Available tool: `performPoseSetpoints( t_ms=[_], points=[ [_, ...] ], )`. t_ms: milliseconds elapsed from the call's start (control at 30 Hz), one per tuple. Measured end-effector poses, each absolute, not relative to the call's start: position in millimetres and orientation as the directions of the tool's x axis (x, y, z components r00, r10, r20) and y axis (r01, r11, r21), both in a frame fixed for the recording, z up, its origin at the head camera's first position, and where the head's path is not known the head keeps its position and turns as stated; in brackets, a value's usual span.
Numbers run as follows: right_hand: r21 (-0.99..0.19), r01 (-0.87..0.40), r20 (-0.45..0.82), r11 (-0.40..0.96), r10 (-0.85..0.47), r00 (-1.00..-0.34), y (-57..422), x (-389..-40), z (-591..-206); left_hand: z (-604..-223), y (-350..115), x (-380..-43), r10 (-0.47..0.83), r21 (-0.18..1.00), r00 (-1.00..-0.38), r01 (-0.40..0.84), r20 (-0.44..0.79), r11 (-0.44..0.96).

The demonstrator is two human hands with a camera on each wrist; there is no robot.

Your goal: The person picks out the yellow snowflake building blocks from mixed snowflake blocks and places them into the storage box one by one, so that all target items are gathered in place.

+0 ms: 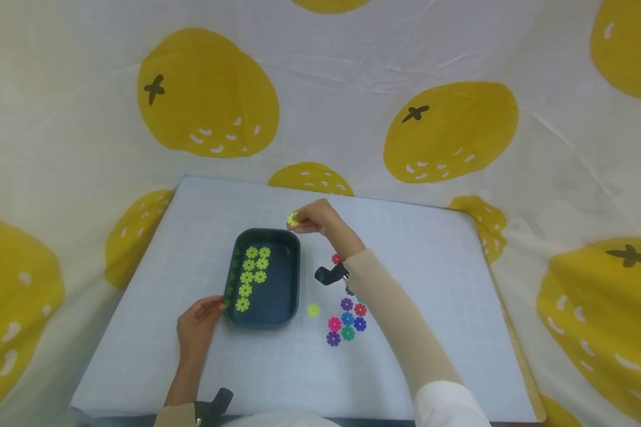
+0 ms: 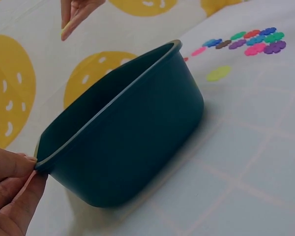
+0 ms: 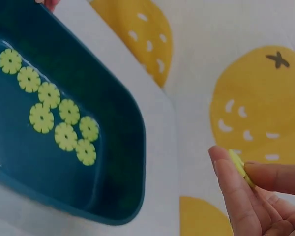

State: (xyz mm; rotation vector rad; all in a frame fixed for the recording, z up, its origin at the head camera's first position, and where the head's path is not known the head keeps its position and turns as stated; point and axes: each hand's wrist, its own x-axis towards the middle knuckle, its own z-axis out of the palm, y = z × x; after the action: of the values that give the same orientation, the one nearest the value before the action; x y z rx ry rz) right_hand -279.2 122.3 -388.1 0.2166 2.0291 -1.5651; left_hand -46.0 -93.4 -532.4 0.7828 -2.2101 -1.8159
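Note:
A dark teal plastic tub stands on the table. Inside it lie several yellow-green notched discs in two columns along its left side. At the tub's near-left corner my left hand pinches the rim between thumb and fingers, as the left wrist view shows. Beyond the far right corner my right hand is raised, pinching a yellow-green notched disc between thumb and fingers. Another yellow-green disc lies on the cloth right of the tub.
Several notched discs in other colours, such as a pink disc and a green disc, lie flat right of the tub. My right forearm hides part of this group. A white cloth covers the table; a fruit-patterned curtain hangs behind.

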Motion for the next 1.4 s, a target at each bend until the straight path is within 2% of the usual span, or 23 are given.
performPoseSetpoints(
  t_ms=[233, 567, 1000, 1400],
  points=[
    [-0.836, 0.492, -0.545, 0.243, -0.257, -0.798, 100.0, -278.7, -401.2, -535.9, -93.0, -46.0, -0.497, 0.951, -0.846, -0.287, -0.194, 0.117],
    [-0.802, 0.577, -0.595, 0.155, -0.296, -0.748, 79.7, -268.9, -439.1, -541.5, -90.2, -44.7, -0.484, 0.951, -0.849, -0.293, -0.211, 0.101],
    [-0.72, 0.68, -0.69, 0.138, -0.249, -0.68, 61.5, -249.1, -483.9, -542.4, -94.1, -44.6, -0.493, 0.954, -0.846, -0.284, -0.203, 0.093],
    [-0.7, 0.692, -0.713, 0.179, -0.243, -0.658, 50.1, -225.1, -518.3, -535.7, -96.6, -45.0, -0.493, 0.953, -0.848, -0.281, -0.192, 0.112]
  ],
)
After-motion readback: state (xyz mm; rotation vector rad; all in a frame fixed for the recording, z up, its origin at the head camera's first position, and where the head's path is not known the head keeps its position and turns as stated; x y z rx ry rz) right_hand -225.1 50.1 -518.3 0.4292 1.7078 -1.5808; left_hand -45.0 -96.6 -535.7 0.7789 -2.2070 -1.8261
